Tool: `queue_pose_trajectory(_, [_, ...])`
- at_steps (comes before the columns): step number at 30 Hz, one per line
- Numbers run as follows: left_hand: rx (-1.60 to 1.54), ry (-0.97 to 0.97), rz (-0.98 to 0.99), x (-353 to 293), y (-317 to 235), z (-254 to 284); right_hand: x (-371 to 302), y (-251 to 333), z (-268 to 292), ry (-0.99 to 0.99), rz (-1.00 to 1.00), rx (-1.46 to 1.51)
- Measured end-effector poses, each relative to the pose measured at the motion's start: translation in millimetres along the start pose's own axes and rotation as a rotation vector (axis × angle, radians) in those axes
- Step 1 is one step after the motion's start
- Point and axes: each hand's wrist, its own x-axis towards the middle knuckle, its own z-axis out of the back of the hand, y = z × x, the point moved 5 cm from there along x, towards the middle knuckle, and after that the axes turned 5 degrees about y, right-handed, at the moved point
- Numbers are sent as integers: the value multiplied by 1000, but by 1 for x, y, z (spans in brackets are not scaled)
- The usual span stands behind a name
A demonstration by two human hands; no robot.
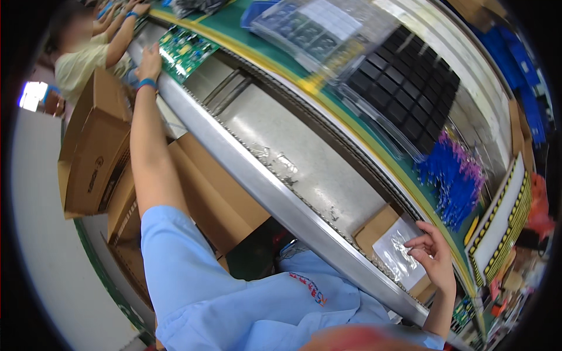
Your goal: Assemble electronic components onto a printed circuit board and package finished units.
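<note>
My left hand (150, 63) is stretched far out along the metal rail, a blue band at its wrist. Its fingers are closed at the near left edge of a green circuit board (186, 54), which carries several small parts and lies across the conveyor track. At the lower right my right hand (433, 254) hovers with fingers apart and slightly bent, nothing seen in them. Just left of it, a clear plastic bag with a white sheet (399, 248) lies on a cardboard box (374, 228) inside the track.
The metal rail (252, 169) runs diagonally before me. Beyond the track are clear plastic trays (319, 29), a black gridded tray of blocks (404, 82) and blue wires (448, 181). Open cardboard boxes (96, 146) stand at left. Another person (82, 52) works at far left.
</note>
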Motion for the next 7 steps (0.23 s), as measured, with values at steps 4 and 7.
queue_pose_trajectory(4, [90, 4, -121, -20, -15, -10, -16, 25, 11, 113, 343, -151])
queue_pose_trajectory(7, [48, 20, -260, 8, 4, -22, -47, 64, 28, 175, 805, -67])
